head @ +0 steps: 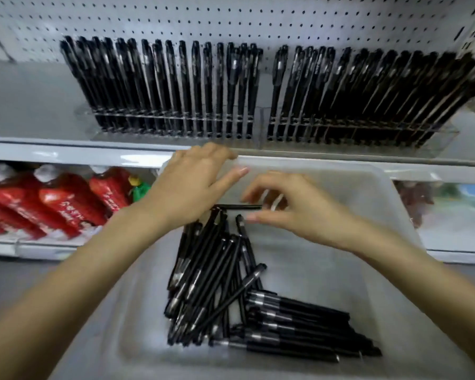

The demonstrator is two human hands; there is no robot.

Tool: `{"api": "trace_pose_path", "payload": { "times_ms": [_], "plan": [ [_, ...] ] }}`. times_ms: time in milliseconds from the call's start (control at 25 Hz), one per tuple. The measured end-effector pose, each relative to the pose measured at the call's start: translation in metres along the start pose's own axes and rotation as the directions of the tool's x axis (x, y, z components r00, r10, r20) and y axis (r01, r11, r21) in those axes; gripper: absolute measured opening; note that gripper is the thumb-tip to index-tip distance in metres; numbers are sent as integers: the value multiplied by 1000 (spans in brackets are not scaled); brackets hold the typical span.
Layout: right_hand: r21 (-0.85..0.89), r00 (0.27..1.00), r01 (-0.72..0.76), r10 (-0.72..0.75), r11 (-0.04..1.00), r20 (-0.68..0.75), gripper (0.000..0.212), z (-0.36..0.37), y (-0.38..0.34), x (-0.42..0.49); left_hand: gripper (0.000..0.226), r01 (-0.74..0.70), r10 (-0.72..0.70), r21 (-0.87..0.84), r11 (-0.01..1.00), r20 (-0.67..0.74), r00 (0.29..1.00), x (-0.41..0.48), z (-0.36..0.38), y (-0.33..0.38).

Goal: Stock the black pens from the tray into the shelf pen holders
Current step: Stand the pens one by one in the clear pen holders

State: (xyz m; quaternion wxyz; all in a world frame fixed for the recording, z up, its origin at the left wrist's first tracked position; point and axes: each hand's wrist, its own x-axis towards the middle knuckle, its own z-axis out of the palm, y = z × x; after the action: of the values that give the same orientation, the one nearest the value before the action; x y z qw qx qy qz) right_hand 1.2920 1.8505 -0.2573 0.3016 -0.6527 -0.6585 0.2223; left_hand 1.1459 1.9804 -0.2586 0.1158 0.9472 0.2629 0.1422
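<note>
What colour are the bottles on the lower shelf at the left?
The bottles are red with white caps, seen in the head view.

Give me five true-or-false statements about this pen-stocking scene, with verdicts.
1. The right hand pinches a black pen. True.
2. The left hand holds a pen. False: it grips the tray rim.
3. The tray is empty. False: loose pens lie in it.
4. The shelf pen holders already hold black pens. True.
5. The red bottles sit above the holders. False: below, to the left.
</note>
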Motion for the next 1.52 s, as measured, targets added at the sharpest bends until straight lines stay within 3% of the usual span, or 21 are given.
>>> {"api": "trace_pose_path", "payload": {
  "times_ms": [80, 200, 360, 560, 640, 800, 960, 1040, 1120, 1280, 1400, 1520],
  "plan": [
    [-11, 992, -27, 28, 1000, 120, 20, 29, 0, 6, 66, 25, -25, -14, 1000, -37, 999, -20, -5, -14],
    [-15, 980, -92, 93, 996, 176, 23, 48, 4, 10, 63, 71, -74, -44, 996, -69, 995, -45, -5, -28],
    [129, 948, -235, 198, 963, 248, 20, 55, 10, 12, 68, 95, -115, -189, 977, -101, 988, -53, -3, -34],
    [313, 913, -356, 255, 881, 320, 12, 30, 1, 12, 53, 105, -150, -322, 941, -118, 982, -58, -4, -36],
    [444, 935, -344, 257, 827, 245, 10, 8, -7, 14, 43, 91, -170, -429, 899, -149, 974, -62, -6, -37],
    [697, 945, -179, 319, 694, -74, 9, -22, -15, 20, 31, 58, -211, -579, 814, -201, 957, -73, -15, -33],
    [778, 926, -70, 330, 625, -182, 7, -19, -19, 24, 23, 67, -295, -726, 685, -193, 936, -76, -26, -28],
    [781, 931, -50, 313, 623, -190, 16, -14, -22, 26, 21, 67, -364, -838, 542, -162, 917, -75, -33, -31],
    [711, 947, -52, 261, 701, -188, 30, -10, -25, 30, 21, 72, -411, -888, 455, -138, 901, -74, -40, -38],
    [358, 972, -53, 131, 932, -197, 12, -1, -44, 50, 18, 108, -499, -945, 309, -65, 864, -74, -58, -57],
    [206, 993, 7, 17, 979, -115, 21, 14, -61, 71, 20, 87, -539, -961, 264, -72, 839, -78, -76, -67],
    [258, 996, 52, -30, 965, -86, 15, 31, -77, 91, 21, 64, -566, -962, 265, -101, 818, -85, -87, -77]
  ]
}}
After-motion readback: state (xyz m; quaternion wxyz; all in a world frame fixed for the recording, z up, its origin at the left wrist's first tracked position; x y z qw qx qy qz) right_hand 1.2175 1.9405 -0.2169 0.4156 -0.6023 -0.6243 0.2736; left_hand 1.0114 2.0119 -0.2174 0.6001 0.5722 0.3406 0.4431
